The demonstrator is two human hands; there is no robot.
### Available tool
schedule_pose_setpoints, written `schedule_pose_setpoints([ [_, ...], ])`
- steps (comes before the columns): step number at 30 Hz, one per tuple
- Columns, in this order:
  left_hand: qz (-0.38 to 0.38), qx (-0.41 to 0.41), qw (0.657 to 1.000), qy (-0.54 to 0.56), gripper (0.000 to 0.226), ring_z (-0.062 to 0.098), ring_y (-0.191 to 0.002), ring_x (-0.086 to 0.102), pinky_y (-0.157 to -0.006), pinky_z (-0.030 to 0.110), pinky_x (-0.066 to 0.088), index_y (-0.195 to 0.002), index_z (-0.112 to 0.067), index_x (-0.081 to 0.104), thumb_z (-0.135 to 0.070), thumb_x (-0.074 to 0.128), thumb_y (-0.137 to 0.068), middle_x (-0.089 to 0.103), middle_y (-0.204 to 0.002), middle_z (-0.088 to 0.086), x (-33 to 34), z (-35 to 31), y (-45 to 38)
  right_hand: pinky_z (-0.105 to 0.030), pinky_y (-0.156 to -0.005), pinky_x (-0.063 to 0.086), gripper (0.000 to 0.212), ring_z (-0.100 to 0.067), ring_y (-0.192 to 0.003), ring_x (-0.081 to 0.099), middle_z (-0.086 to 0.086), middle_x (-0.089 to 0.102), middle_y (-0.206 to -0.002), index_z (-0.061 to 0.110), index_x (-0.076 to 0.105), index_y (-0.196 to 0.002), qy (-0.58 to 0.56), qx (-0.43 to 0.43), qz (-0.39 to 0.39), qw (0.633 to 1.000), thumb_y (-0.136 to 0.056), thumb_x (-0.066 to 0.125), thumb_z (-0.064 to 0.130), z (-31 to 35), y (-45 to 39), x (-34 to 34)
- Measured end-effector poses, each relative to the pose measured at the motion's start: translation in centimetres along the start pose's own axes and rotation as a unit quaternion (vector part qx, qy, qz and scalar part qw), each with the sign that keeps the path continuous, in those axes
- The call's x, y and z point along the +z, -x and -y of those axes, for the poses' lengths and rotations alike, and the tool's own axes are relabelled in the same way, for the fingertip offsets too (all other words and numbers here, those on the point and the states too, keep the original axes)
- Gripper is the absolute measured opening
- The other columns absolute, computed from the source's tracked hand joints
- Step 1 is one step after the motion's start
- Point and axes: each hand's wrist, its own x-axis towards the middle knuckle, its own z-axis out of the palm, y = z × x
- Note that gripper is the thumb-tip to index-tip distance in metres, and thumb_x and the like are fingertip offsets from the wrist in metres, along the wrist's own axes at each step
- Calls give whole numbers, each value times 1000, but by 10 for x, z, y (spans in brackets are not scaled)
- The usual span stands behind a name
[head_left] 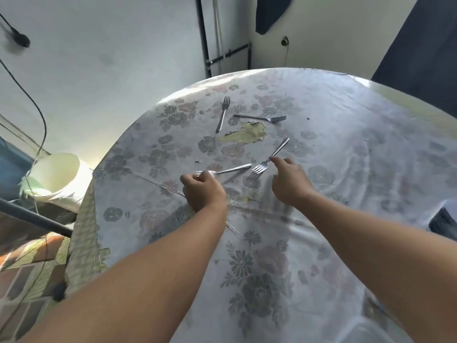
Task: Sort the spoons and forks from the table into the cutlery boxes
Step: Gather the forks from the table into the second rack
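Your left hand point(201, 191) curls around a spoon point(223, 171) at its bowl end, lifting it for sorting. Your right hand point(288, 180) reaches a fingertip to the nearest fork point(268, 159); fingers loosely curled, holding nothing. Two more forks lie farther across the floral tablecloth point(346, 169). No cutlery boxes or readable writing are visible.

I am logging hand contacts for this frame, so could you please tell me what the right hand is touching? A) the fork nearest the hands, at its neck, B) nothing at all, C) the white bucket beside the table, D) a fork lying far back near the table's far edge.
A: the right hand has its fingertip on the neck of the nearest fork, while the two far forks lie untouched.
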Motion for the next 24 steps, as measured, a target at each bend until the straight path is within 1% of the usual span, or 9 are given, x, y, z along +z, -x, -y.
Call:
schedule_pose_setpoints([
  [4, -46, 12, 992, 120, 8, 33, -79, 51, -67, 38, 33, -104, -12, 34, -18, 39, -103, 54, -95, 8, -1, -34, -16, -49, -108, 44, 77, -37, -143, 32, -7, 35, -159, 29, 29, -159, 87, -23, 43, 995, -89, 44, 0, 7, -26, -4],
  [7, -26, 41, 989, 139, 8, 34, -78, 65, -64, 41, 50, -106, -15, 32, -24, 32, -108, 60, -102, 9, 13, -47, -37, -44, -98, 48, 52, -36, -132, 43, -8, 49, -143, 31, 51, -144, 154, -36, 28, 987, -95, 53, 12, 13, -44, 3],
  [9, 10, 42, 989, 139, 11, 32, -71, 71, -53, 34, 49, -107, -19, 33, -28, 27, -110, 64, -103, 9, 24, -51, -50, -43, -93, 46, 35, -34, -126, 45, -7, 52, -133, 32, 63, -130, 169, -29, -2, 985, -98, 54, 20, 14, -54, 9],
  [12, 62, 74, 993, 69, 13, 26, -71, 64, -55, 35, 47, -108, -21, 35, -34, 30, -110, 64, -101, 8, 36, -58, -61, -48, -101, 40, 23, -33, -126, 41, -6, 49, -130, 33, 67, -120, 197, -30, -41, 979, -101, 56, 41, 13, -67, 11],
  [16, 207, 125, 970, -28, 58, 17, -74, 56, -61, 32, 44, -114, -14, 44, -65, 59, -91, 55, -93, -1, 49, -64, -77, -50, -104, 38, 31, -34, -126, 42, -8, 48, -131, 25, 67, -117, 193, -14, -9, 981, -101, 53, 48, 15, -79, 18],
  [18, 246, 194, 942, -122, 41, 21, -82, 64, -67, 32, 47, -105, -14, 58, -53, 65, -94, 64, -91, 0, 63, -65, -92, -47, -96, 42, 33, -34, -118, 48, -11, 52, -126, 19, 64, -117, 158, 0, -16, 987, -103, 49, 45, 19, -83, 24],
  [20, 263, 276, 899, -216, 33, 24, -81, 64, -68, 33, 45, -108, -13, 67, -41, 49, -105, 67, -95, 4, 75, -67, -105, -42, -80, 43, 27, -31, -97, 53, -12, 58, -113, 14, 58, -111, 113, -8, -56, 992, -106, 46, 39, 23, -86, 29],
  [22, 273, 346, 841, -314, 40, 25, -88, 60, -77, 36, 47, -123, -13, 64, -37, 35, -110, 60, -124, 8, 83, -72, -115, -40, -65, 37, 16, -28, -75, 51, -11, 61, -97, 16, 47, -103, 45, 1, -89, 995, -108, 43, 30, 29, -91, 29],
  [24, 291, 396, 779, -389, 41, 29, -109, 60, -85, 39, 51, -145, -16, 49, -31, 33, -110, 32, -160, 7, 95, -79, -125, -42, -60, 36, 12, -31, -69, 51, -13, 62, -89, 17, 41, -104, -29, 17, -113, 993, -109, 39, 28, 36, -102, 27],
])
